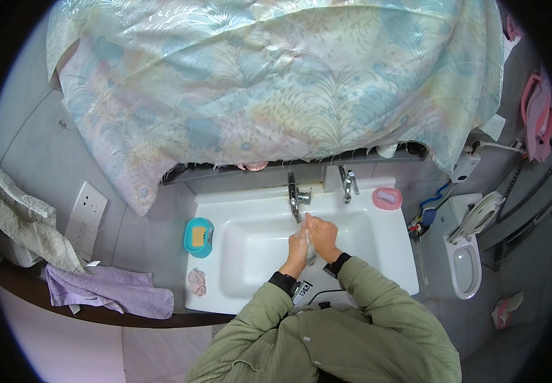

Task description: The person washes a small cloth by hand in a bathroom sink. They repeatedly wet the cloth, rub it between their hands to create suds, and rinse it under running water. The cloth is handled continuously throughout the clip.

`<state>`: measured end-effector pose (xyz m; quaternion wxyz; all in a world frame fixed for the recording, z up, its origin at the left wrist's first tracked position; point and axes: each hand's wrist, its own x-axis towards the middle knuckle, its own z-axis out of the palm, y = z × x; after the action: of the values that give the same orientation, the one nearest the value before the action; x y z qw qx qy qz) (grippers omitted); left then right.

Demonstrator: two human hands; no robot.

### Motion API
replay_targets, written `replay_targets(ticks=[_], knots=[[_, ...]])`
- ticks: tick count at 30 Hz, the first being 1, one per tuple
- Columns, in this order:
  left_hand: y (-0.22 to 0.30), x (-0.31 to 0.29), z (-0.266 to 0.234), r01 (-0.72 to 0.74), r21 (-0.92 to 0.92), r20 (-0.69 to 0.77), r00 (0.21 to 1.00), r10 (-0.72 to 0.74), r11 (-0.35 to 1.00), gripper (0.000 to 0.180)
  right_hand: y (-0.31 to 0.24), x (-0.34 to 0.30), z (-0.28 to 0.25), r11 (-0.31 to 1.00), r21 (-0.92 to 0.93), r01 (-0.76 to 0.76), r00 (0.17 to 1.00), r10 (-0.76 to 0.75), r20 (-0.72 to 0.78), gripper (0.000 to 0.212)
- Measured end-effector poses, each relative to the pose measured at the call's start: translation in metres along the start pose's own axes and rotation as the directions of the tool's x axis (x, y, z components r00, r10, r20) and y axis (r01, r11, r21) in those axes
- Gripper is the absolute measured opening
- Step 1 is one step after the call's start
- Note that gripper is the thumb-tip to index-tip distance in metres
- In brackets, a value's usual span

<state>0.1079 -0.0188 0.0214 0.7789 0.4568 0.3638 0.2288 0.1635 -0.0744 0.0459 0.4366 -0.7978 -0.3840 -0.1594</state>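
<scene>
My left hand [298, 246] and my right hand [324, 233] are close together over the white sink [241, 255], just below the chrome faucet [294, 198]. Both are closed around a small whitish-grey cloth [311, 255] that looks wet. Part of it hangs down between my wrists, while the rest is hidden by my fingers. A dark band circles each wrist at the end of a green sleeve.
A turquoise soap dish [199, 237] with yellow soap and a crumpled pink scrubber [196, 281] lie on the left rim. Right of the second faucet [348, 184] sits a pink soap dish [387, 198]. A patterned cloth [276, 83] drapes above; a toilet [465, 268] stands at the right.
</scene>
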Motion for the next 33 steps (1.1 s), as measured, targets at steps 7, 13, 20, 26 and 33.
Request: replay_targets(ticks=[7, 13, 20, 26, 33], knots=[[-0.011, 0.012, -0.001, -0.006, -0.300, 0.020, 1.000, 0.013, 0.954, 0.039, 0.012, -0.007, 0.005, 0.960, -0.118, 0.254, 0.963, -0.240, 0.119, 0.021], [-0.008, 0.012, -0.002, -0.101, 0.012, -0.038, 0.994, 0.101, 0.995, 0.041, 0.006, -0.003, 0.006, 0.999, 0.052, 0.003, 0.999, -0.001, -0.048, 0.035], [-0.005, 0.002, 0.000, 0.022, 0.079, -0.001, 1.000, -0.022, 0.997, 0.047, 0.009, -0.003, 0.003, 0.984, 0.139, -0.109, 0.994, 0.108, 0.013, 0.039], [-0.001, 0.003, 0.002, -0.038, 0.085, 0.082, 0.996, 0.031, 0.996, 0.050, 0.006, -0.012, 0.001, 0.975, 0.220, 0.007, 0.999, -0.016, 0.041, 0.038], [0.002, 0.009, 0.001, 0.004, 0.270, -0.060, 0.998, 0.013, 0.963, 0.056, 0.042, 0.006, 0.019, 0.837, 0.454, -0.307, 0.939, 0.190, 0.286, 0.048]])
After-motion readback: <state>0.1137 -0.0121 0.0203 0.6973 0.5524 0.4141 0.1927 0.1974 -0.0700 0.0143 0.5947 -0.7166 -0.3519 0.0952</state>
